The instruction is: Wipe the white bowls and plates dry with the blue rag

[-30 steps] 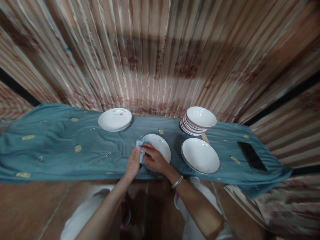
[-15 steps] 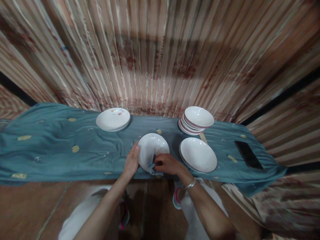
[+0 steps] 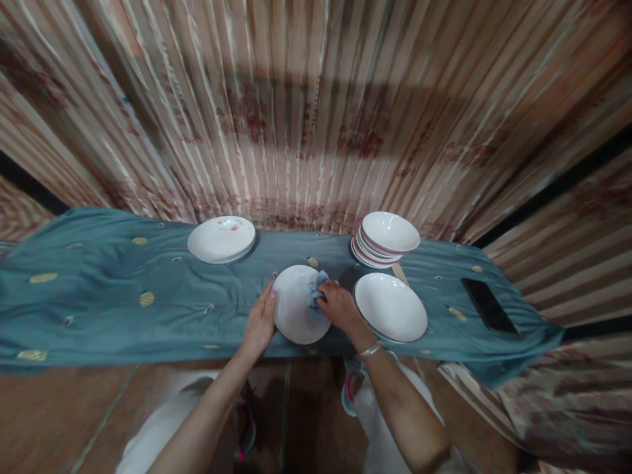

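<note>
A round white plate (image 3: 296, 313) with a thin dark rim is in front of me, close to the table's near edge. My left hand (image 3: 261, 316) grips its left rim, the thumb over the edge and the other fingers partly hidden. In my right hand (image 3: 338, 306) is a bunched light-blue cloth (image 3: 316, 291), pressed against the plate's upper right side. Right of that hand lie white plates (image 3: 391, 308), at least two stacked, with a dark rim.
A stack of white bowls (image 3: 388, 234) with red bands stands at the back right. White plates with a flower print (image 3: 222, 238) sit at the back left. A black phone (image 3: 488, 305) lies far right on the teal tablecloth (image 3: 99, 283). Pleated curtains (image 3: 296, 131) hang behind.
My right hand has moved the cloth from the plate's lower edge up to its upper right side. My left hand keeps its grip on the rim.
</note>
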Motion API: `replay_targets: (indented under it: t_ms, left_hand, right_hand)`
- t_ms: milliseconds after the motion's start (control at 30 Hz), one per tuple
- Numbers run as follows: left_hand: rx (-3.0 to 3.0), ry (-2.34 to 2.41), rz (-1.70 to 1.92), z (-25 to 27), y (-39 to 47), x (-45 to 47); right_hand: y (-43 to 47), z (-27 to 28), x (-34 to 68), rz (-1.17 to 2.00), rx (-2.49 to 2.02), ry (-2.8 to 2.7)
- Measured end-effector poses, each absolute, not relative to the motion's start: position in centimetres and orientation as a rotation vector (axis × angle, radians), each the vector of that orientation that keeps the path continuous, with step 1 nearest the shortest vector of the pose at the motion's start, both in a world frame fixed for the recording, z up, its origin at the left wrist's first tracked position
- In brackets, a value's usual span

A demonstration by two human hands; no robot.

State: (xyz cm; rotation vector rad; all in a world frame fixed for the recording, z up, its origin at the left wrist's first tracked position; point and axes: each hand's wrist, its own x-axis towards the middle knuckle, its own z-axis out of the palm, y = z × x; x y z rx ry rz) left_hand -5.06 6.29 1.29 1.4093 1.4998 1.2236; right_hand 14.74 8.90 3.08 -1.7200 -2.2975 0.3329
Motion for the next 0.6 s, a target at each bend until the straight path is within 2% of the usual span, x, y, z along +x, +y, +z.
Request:
replay_targets:
  t_ms: [267,600]
  left_hand:
    - [1.411,1.479,1.223,1.3,6.1,-5.0]
    - [1.422,1.492,1.246,1.0,6.1,-5.0]
  right_hand:
    - [10.1,1.6,13.0,0.420,-1.372,-2.123]
    - [9.9,1.0,10.8,0.502,-1.081,-2.192]
